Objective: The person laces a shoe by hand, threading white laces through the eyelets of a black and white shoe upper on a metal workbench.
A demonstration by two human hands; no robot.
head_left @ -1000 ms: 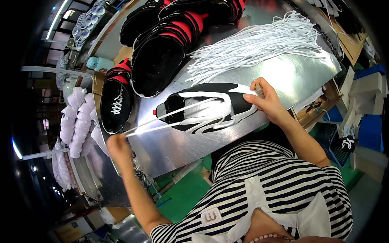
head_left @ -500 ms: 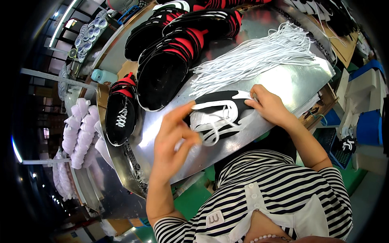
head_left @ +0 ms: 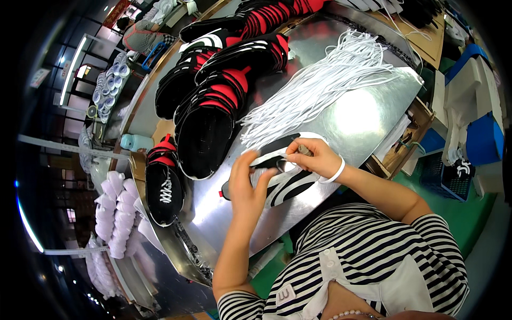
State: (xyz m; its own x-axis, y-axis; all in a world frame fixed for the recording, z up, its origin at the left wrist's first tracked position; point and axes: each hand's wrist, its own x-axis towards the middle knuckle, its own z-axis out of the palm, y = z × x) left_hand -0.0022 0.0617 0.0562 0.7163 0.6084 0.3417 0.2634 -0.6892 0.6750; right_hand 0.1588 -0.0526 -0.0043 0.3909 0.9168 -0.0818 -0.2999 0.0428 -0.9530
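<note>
A black-and-white shoe upper (head_left: pixel 290 191) with a small red tab lies on the metal table before me. My left hand (head_left: pixel 246 186) is closed at its lacing edge, thumb and fingers on either side; the fingertips are slightly blurred. Over the upper's middle, my right hand (head_left: pixel 314 157) grips a short brown-handled tool (head_left: pixel 305 151), whose tip I cannot make out. A white lace (head_left: pixel 337 172) loops by my right wrist. Beyond the upper lies a large bundle of white shoelaces (head_left: pixel 325 80).
A single laced black-and-red upper (head_left: pixel 164 186) lies at the left, beside stacked black-and-red uppers (head_left: pixel 208 128). A light blue bottle (head_left: pixel 136 142) stands behind it. White padded shapes (head_left: pixel 116 213) hang farther left. At the right are a wooden drawer (head_left: pixel 402 144) and a dark blue basket (head_left: pixel 448 176).
My right hand has moved left from the upper's far end and now holds the brown-handled tool. My left hand has come in against the upper. The view has shifted slightly.
</note>
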